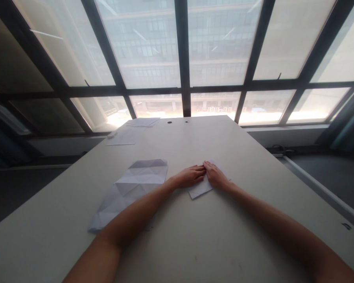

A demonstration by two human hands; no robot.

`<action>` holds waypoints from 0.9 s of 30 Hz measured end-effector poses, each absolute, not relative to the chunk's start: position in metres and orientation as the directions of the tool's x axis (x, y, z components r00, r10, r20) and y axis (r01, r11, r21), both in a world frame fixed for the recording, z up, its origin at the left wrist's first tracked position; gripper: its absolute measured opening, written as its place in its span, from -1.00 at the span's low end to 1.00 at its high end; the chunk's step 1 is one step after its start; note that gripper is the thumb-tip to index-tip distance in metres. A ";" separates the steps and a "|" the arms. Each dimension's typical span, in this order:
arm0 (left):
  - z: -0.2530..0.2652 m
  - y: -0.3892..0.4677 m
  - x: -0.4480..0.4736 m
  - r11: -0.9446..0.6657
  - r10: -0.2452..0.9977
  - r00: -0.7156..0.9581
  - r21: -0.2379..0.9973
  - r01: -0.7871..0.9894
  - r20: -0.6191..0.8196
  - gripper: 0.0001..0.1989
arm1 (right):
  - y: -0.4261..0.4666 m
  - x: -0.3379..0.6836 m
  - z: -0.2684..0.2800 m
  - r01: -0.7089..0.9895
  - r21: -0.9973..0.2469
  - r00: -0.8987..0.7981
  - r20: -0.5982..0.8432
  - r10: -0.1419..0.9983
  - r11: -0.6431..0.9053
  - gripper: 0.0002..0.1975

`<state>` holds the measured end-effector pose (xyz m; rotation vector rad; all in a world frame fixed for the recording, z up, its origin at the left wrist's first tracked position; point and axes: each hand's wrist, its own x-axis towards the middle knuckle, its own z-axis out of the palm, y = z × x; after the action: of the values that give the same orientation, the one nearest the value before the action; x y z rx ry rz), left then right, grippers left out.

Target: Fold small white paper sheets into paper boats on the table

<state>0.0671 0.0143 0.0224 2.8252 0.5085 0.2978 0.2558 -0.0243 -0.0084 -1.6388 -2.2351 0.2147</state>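
A folded sheet of white paper (201, 189) lies on the table, partly covered by both hands. My left hand (191, 175) rests flat on its left part, fingers stretched out to the right. Pressed on the paper's upper right part is my right hand (214, 175), its fingers straight and pointing up and left. The fingertips of the two hands meet near the paper's top. To the left, a larger creased sheet of paper (135, 184) lies unfolded, with my left forearm across its lower right side.
The white table (177, 251) stretches toward large windows with dark frames (181, 59). Several flat paper sheets (122, 136) lie at its far left corner. Two small dark spots (169, 122) show near the far edge. A cable (283, 148) lies beyond the right edge.
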 end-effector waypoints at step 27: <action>0.013 0.023 0.063 -0.702 0.712 0.634 0.273 0.658 0.303 -0.68 | -0.032 0.254 -0.013 0.950 -0.239 -0.184 0.096 0.978 0.203 -0.33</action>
<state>0.0630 0.0230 0.0131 2.7145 1.1445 0.5931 0.2540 -0.0321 -0.0135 -1.8423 -2.2490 0.1835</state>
